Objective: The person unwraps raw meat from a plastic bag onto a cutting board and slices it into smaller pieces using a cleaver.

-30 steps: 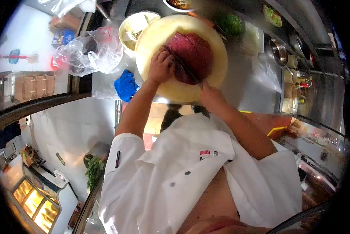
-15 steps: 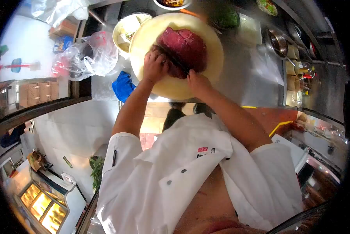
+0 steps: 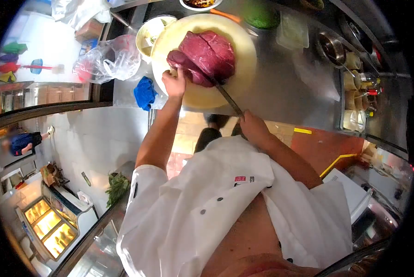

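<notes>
A large slab of raw red meat (image 3: 212, 50) lies on a round, pale yellow chopping board (image 3: 244, 69). Along its near left side runs a cut, with a narrower meat strip (image 3: 188, 68) on the outer side. My left hand (image 3: 174, 84) is at the left end of this strip, its fingers closed on the edge. In my right hand (image 3: 254, 128) is the handle of a long knife (image 3: 229, 99). The blade slants up and left into the cut, and its tip is hidden by the meat. My right hand is over the counter's front edge.
A white bowl (image 3: 143, 41) stands against the board's left side, with a crumpled blue cloth (image 3: 145, 93) nearer me. Plastic bags (image 3: 119, 60) lie farther left. An orange-handled tool (image 3: 225, 16) and a clear container (image 3: 293, 30) are behind; sauce pots (image 3: 352, 78) line the right.
My right hand has drawn the knife back toward me, away from the board. My left hand has shifted nearer me, from atop the meat to the strip's edge.
</notes>
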The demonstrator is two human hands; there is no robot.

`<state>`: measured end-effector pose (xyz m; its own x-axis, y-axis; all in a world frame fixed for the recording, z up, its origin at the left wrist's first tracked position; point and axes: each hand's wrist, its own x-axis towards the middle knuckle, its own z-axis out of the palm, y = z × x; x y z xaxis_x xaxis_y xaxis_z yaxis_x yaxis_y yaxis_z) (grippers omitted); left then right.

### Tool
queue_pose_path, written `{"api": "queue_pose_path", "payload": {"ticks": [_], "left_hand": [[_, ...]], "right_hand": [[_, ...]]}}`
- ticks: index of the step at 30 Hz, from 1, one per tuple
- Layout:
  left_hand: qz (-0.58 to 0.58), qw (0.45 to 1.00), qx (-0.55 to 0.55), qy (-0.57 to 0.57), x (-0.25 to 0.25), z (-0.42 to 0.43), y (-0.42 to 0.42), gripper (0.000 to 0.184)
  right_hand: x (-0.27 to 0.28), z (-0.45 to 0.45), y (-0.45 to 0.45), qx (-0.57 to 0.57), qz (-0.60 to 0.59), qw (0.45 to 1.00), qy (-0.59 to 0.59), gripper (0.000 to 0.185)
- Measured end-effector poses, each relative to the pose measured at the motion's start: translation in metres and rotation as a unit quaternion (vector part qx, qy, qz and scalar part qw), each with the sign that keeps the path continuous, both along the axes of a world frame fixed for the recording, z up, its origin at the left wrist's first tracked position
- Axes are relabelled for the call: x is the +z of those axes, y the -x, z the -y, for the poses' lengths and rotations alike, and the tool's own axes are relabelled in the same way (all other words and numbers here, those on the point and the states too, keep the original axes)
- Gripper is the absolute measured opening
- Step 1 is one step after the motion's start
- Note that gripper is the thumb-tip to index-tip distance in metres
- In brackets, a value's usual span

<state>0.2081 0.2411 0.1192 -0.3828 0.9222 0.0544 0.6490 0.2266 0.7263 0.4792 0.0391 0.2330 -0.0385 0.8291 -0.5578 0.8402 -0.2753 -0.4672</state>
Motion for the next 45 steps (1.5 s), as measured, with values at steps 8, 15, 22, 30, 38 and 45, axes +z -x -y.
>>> {"api": "queue_pose_path", "payload": {"ticks": [8, 15, 22, 30, 38, 45], "left_hand": [[0.151, 0.977, 0.014, 0.147, 0.01, -0.035, -0.037, 0.055], [0.63, 0.763, -0.138, 0.041, 0.049, 0.03, 0.035, 0.045], [0.636, 0.767, 0.004, 0.084, 0.084, 0.121, 0.122, 0.049], [0.648, 0.738, 0.028, 0.184, 0.069, 0.13, 0.148, 0.038], [0.661, 0.724, 0.027, 0.195, 0.07, 0.095, 0.125, 0.038], [0.598, 0.792, -0.024, 0.119, 0.108, 0.067, 0.111, 0.046]], "right_hand": [[0.014, 0.048, -0.045, -0.014, -0.045, 0.999, 0.004, 0.032], [0.009, 0.068, -0.097, 0.029, -0.033, 0.998, -0.038, 0.028], [-0.013, -0.004, -0.073, 0.088, -0.044, 0.992, -0.073, 0.026], [-0.019, -0.099, 0.006, 0.109, -0.075, 0.978, -0.162, 0.026], [-0.054, -0.146, 0.044, 0.069, -0.065, 0.97, -0.223, 0.026], [-0.059, -0.162, 0.018, 0.056, 0.024, 0.981, -0.185, 0.029]]}}
